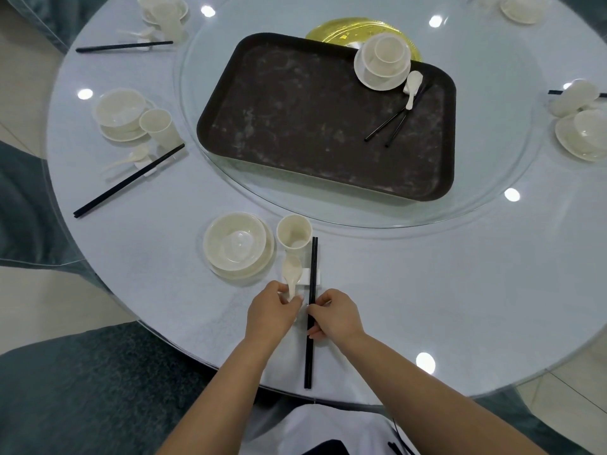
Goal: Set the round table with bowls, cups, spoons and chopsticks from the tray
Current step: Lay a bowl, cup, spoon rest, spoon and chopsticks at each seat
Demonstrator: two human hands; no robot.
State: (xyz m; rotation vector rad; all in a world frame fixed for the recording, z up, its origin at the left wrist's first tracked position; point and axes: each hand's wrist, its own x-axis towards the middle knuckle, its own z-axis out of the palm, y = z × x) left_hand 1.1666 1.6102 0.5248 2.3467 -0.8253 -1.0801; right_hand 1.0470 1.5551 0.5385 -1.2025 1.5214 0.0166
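Note:
At the near place setting a cream bowl (235,246) sits on a plate, with a cup (294,232) to its right. My left hand (272,311) pinches the handle of a white spoon (291,272) whose bowl lies on a small white rest (307,276). My right hand (335,315) grips a pair of black chopsticks (311,310) laid across the same rest, pointing away from me. The dark brown tray (295,126) on the glass turntable still holds a stacked bowl and cup (382,60), a spoon (412,88) and chopsticks (394,121).
Set places lie at the left (121,113), far left (164,11), right (581,133) and far right (522,8) of the round table (427,274). A gold plate (331,32) peeks out behind the tray. Grey chairs (82,389) stand around the table edge.

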